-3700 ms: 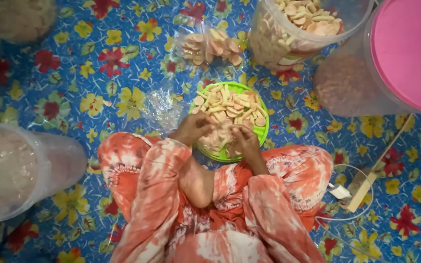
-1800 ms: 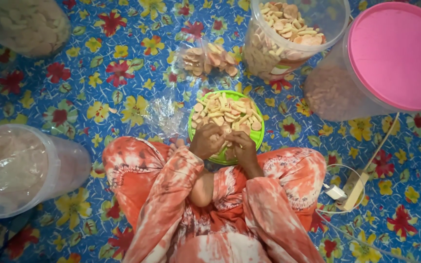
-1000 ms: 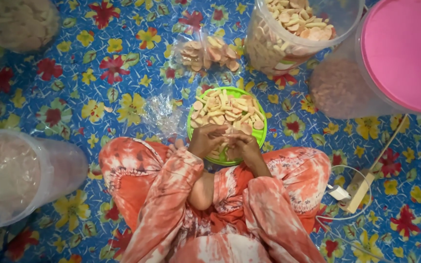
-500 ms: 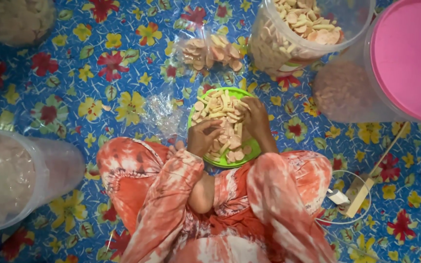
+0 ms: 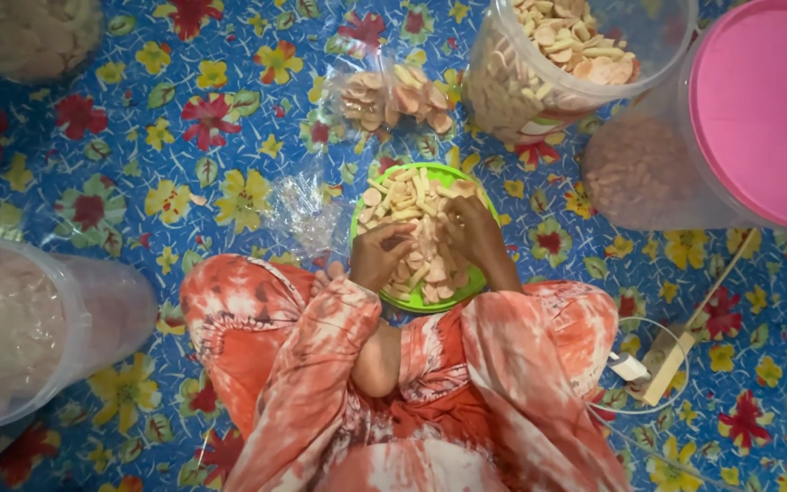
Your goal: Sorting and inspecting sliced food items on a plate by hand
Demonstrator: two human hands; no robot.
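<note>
Plate point(image 5: 425, 301) of crackers point(image 5: 412, 196) lies before open tub point(image 5: 585, 64).

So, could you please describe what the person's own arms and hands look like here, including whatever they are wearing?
Both arms wear loose, wide sleeves of orange-red and white tie-dye fabric, matching the rest of the garment. The left hand and right hand are bare: no gloves. No rings, bracelets or watch can be made out at this size.

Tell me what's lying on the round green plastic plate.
The round green plastic plate holds pale crackers, strips and rounds. The left hand and right hand rest on them, hiding the crackers beneath.
</note>
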